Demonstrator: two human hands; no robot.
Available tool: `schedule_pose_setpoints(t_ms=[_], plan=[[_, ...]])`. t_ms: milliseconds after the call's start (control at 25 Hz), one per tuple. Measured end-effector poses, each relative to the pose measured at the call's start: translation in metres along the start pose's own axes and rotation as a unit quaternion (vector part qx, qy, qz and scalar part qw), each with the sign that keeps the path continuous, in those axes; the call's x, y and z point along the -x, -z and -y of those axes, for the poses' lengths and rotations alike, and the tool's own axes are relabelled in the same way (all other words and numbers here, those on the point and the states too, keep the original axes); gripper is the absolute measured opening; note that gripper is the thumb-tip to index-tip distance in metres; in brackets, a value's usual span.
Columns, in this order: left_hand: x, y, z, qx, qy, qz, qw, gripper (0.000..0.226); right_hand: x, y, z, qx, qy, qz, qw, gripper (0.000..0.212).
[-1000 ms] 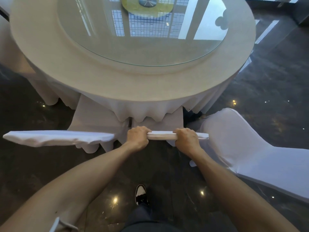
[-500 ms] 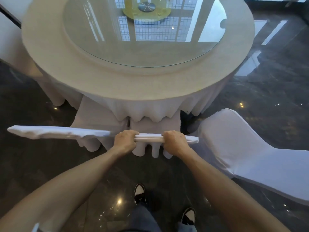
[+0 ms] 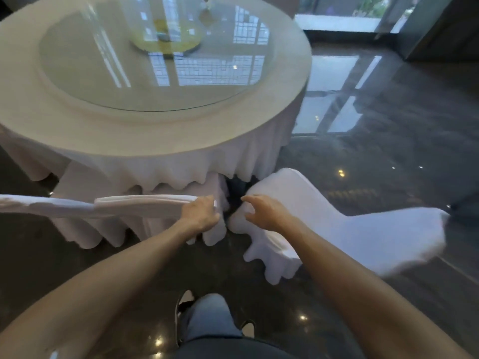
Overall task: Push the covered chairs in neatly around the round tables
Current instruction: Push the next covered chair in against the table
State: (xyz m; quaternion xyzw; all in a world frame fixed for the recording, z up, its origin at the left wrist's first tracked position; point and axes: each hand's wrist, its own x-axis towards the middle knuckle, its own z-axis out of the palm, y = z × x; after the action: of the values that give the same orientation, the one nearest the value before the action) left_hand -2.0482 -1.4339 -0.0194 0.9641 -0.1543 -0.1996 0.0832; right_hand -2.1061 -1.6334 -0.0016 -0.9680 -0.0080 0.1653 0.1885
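- Far left, a chair back [image 3: 39, 206] shows edge-on, its cover rumpled, close against the tablecloth [image 3: 145, 164].
- Next to it, the middle chair [image 3: 145, 202] sits tucked under the round table [image 3: 145, 130], its top rail level and its seat hidden beneath the draped cloth.
- The left hand [image 3: 201, 213] rests curled over the right end of that rail, fingers wrapped on the fabric.
- The right hand [image 3: 261, 212] hangs half-spread, fingers bent and holding nothing, just above the near corner of the right chair [image 3: 311, 211].
- That right chair stands angled away from the table, not yet pushed in; it looks like the next one to handle.
- Risk: grabbing loose cover instead of the frame could drag the fabric askew; a skewed push could catch the cloth hem or knock the middle chair.
- Containers: none in view. On the table's glass turntable [image 3: 145, 66] lies only a yellowish centre disc [image 3: 166, 35], too blurred to identify.
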Motion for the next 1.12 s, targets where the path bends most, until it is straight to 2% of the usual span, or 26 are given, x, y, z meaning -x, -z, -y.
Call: schedule_pose_setpoints(t_ms=[120,240,400,680,880,1000,1120], plan=[[-0.001,-0.011,-0.091,0.021,-0.062,-0.005,0.998,0.052,0.04,0.026,-0.065,0.042,-0.005,-0.065,0.997,0.055],[-0.006,-0.023,-0.182,0.028,-0.127,-0.062,0.99,0.051,0.078,0.048,-0.135,0.072,-0.032,-0.113,0.99,0.059],[-0.013,-0.03,-0.279,0.036,-0.188,-0.114,0.975,0.065,0.123,0.075,-0.219,0.09,-0.087,-0.165,0.978,0.061],[-0.041,-0.074,-0.424,0.072,-0.204,-0.119,0.969,0.078,0.168,0.116,-0.338,0.094,-0.119,-0.219,0.964,0.064],[-0.042,-0.122,-0.485,0.076,-0.168,-0.046,0.982,0.084,0.192,0.118,-0.41,0.096,-0.088,-0.181,0.975,0.067],[-0.039,-0.138,-0.492,0.081,-0.14,-0.021,0.987,0.087,0.202,0.111,-0.432,0.066,-0.06,-0.158,0.984,0.066],[-0.028,-0.145,-0.494,0.097,-0.088,-0.01,0.991,0.088,0.21,0.099,-0.449,0.057,-0.009,-0.098,0.994,0.064]])
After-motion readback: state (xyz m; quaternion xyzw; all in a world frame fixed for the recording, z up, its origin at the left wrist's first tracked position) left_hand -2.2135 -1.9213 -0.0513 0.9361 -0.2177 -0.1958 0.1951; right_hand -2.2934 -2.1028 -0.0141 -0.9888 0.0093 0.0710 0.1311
